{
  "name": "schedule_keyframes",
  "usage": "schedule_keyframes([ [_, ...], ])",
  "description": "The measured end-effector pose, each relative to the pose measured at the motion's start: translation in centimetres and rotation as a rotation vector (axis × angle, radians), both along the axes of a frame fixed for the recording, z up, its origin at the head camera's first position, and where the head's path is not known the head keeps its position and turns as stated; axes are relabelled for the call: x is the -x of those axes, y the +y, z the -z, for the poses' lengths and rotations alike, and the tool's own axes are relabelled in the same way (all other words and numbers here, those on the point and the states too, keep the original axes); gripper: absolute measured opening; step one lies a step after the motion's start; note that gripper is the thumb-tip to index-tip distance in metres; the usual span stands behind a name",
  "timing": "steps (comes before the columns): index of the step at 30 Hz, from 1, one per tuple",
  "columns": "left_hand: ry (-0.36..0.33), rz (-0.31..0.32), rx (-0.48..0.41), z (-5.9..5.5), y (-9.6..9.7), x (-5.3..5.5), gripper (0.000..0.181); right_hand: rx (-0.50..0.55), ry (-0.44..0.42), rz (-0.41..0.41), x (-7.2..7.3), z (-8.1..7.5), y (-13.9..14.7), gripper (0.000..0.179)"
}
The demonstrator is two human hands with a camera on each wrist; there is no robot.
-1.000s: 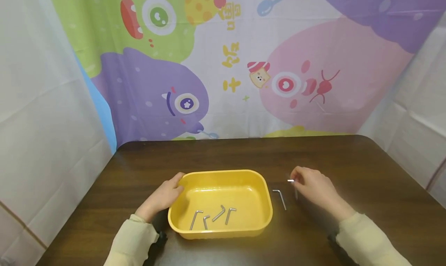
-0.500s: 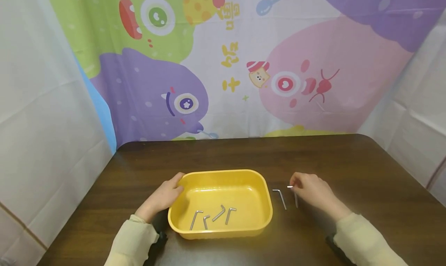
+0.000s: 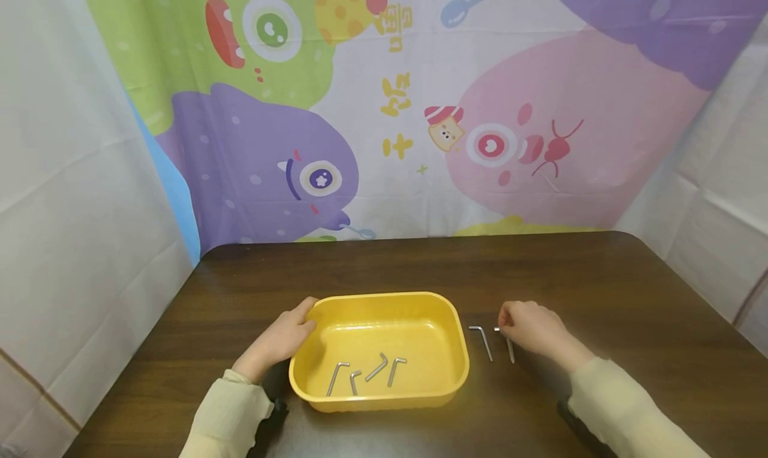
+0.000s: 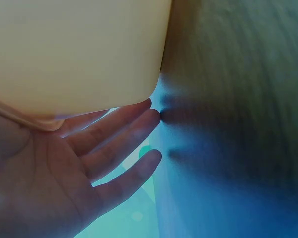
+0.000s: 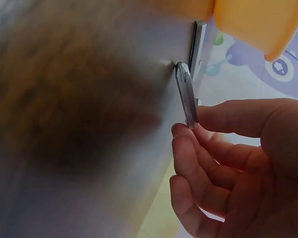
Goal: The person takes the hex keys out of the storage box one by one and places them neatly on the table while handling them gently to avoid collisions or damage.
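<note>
In the head view a yellow plastic basin (image 3: 384, 399) holds several L-shaped hex keys (image 3: 395, 371). My left hand (image 3: 282, 335) holds its left side, thumb over the rim. In the left wrist view the other fingers (image 4: 121, 181) stretch along beneath the outer wall. Right of the basin, my right hand (image 3: 534, 326) pinches a silver hex key (image 3: 511, 351) by its bent end between thumb and fingertips, its long arm pointing toward me close over the table. A similar hex key (image 3: 485, 343) lies beside it, between the basin and that hand.
All this is on a dark brown wooden table (image 3: 360, 265). A cartoon-printed curtain (image 3: 408, 198) hangs behind its far edge, with white sheets (image 3: 90, 165) at both sides.
My right hand has come down and slightly nearer, lowering its hex key level with the one lying beside it. The left hand and the basin have stayed put.
</note>
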State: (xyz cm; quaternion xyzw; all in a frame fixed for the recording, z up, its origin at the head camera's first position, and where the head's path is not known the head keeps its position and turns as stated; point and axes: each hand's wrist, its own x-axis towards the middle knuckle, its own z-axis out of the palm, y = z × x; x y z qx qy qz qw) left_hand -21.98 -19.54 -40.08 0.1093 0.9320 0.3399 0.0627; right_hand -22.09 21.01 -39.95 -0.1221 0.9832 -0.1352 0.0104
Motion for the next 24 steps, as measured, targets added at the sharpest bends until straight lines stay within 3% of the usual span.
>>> schedule_keyframes([
  [24, -0.015, -0.001, -0.019, -0.11, 0.01, -0.1, 0.034, -0.053, -0.057, -0.017, 0.88, 0.33, -0.36, 0.009],
])
